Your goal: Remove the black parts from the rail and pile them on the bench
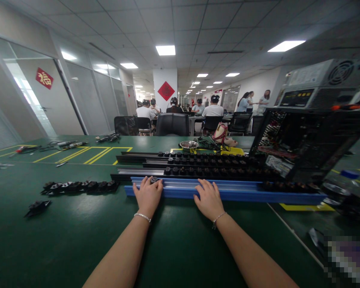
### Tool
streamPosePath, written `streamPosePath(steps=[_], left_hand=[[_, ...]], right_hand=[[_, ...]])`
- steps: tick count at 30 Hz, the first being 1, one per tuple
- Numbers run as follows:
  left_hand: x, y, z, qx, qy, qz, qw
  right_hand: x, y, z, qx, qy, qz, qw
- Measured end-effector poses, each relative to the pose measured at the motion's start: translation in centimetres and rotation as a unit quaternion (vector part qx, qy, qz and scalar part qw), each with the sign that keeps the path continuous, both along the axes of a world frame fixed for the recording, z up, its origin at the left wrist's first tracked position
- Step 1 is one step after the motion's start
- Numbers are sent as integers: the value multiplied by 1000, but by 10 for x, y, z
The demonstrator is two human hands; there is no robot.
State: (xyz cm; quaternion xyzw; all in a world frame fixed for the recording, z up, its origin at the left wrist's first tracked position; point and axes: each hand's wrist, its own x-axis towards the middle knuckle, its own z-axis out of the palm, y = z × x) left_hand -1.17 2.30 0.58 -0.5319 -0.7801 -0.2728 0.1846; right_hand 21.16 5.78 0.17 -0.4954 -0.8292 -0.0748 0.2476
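Note:
A long blue rail (243, 194) lies across the green table (78, 240) in front of me. My left hand (148, 194) rests on its left end, fingers curled around a small black part sitting in the rail. My right hand (208, 199) lies on the rail a little to the right, fingers bent down over its near edge. Behind the blue rail lie three dark rails (198, 162) filled with rows of black round parts. Each of my wrists carries a thin bracelet.
A row of black parts (78, 186) lies at the left, with one loose part (37, 207) nearer. An open computer case (312, 136) stands at the right. A metal bowl (189, 144) and tools sit behind. People sit at desks far back.

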Motion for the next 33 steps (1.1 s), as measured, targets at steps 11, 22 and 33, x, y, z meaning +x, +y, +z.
streamPosePath(steps=[11,22,33], left_hand=[[-6,-1,3,-23,-21,32,999],[-12,-2,4,-20,-28,45,998],[-22,-1,2,-23,-39,60,997]], right_hand=[[1,0,0,-1,-3,-2,1000],[1,0,0,0,-4,-1,1000],[2,0,1,-2,-4,-1,1000]])
